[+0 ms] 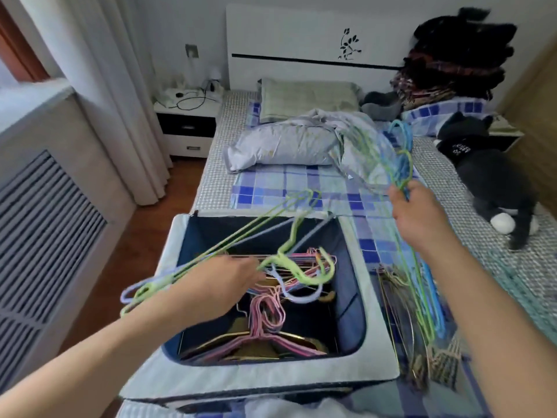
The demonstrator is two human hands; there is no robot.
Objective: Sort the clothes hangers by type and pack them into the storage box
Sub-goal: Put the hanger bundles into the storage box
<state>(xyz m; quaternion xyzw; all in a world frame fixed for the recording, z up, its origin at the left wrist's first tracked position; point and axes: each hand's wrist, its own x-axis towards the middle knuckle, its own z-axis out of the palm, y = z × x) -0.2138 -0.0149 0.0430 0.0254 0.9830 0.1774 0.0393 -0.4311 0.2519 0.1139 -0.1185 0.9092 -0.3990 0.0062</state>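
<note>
The open storage box (168, 254), grey outside and dark blue inside, stands on the bed's near end. Pink hangers (265, 315) and gold ones lie inside it. My left hand (223, 282) grips a bunch of green and lilac wire hangers (241, 236) by their necks over the box. To the right, above the bed, my right hand (419, 212) grips a second bunch of green and blue hangers (401, 164) by the necks. Their bodies hang down past my forearm. A pile of thin gold clip hangers (401, 312) lies on the bed just right of the box.
A crumpled lilac quilt (286, 143) and a pillow (307, 98) lie mid-bed. A dark plush toy (488, 176) lies at the right; folded clothes (452, 64) are stacked by the headboard. A nightstand (187, 125), curtain and radiator cover stand at the left.
</note>
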